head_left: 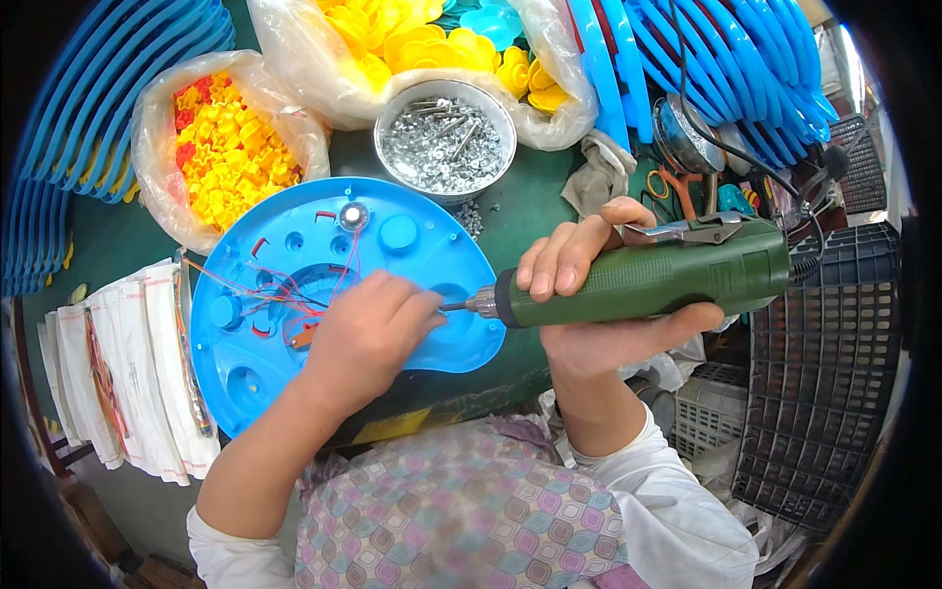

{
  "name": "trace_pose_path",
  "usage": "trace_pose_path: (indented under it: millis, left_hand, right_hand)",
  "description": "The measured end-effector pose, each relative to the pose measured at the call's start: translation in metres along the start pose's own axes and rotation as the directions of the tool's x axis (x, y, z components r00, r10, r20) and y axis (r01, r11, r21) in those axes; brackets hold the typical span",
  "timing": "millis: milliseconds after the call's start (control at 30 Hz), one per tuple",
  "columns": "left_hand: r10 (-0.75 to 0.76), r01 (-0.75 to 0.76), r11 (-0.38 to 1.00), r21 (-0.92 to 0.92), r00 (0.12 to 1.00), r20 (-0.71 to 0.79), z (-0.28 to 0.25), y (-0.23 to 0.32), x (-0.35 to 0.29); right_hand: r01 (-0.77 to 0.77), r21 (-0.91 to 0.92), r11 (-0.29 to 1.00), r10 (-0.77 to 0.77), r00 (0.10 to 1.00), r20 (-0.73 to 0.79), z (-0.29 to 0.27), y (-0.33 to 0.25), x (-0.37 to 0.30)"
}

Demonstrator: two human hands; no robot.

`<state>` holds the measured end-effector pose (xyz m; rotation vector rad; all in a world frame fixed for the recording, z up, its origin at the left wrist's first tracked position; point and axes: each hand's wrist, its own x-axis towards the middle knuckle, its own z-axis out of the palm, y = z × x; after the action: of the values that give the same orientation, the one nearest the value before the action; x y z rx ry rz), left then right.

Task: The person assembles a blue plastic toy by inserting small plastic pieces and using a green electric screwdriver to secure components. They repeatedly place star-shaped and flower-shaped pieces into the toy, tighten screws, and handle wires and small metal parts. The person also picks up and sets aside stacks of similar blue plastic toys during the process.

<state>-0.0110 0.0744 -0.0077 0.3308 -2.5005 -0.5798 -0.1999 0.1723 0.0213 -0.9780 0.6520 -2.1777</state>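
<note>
My right hand (584, 275) is wrapped round a green electric screwdriver (677, 273) with a metal lever on its side. The tool lies nearly level, its bit pointing left. At the tip of that bit are the fingers of my left hand (373, 319), pinched together; what sits between them is too small and hidden to make out. Below the left hand lies a blue plastic housing (285, 211) with a rounded outline, inner side up. Red and blue wires (280, 285) cross its middle, and a round silvery part (354, 216) sits near its far edge.
A metal bowl of screws (446, 137) stands behind the housing. Beside it are bags of small yellow and red parts (231, 147) and yellow flower-shaped pieces (432, 49). Blue panels (118, 88) are stacked at both sides. White cloths with wires (128, 363) lie left, black crates (824, 373) right.
</note>
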Motion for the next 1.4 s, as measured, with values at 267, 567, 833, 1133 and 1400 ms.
trace_pose_path:
  millis: [267,567,833,1133,1400]
  left_hand:
    - [0.013,-0.014,1.0,0.017,0.999,0.049,-0.003,0.003,0.0]
    - [-0.068,0.065,0.993,0.094,0.997,0.027,-0.008,0.014,-0.002]
    - [-0.137,0.136,0.991,0.013,0.989,0.053,-0.006,0.003,-0.019]
    - [-0.13,0.13,0.991,0.009,0.99,0.05,-0.003,0.001,-0.019]
    - [-0.066,0.064,0.997,0.048,0.997,0.037,0.002,0.002,-0.022]
  right_hand:
    - [0.028,-0.009,1.0,-0.026,0.99,0.141,0.002,-0.001,-0.001]
    - [-0.043,-0.15,0.988,0.072,0.978,0.194,0.008,-0.005,-0.016]
    - [-0.042,-0.163,0.986,0.077,0.973,0.218,-0.005,0.011,-0.02]
    - [-0.189,-0.183,0.965,0.24,0.919,0.312,-0.011,0.021,-0.013]
    - [-0.45,-0.382,0.807,0.563,0.781,0.271,0.013,-0.001,0.006]
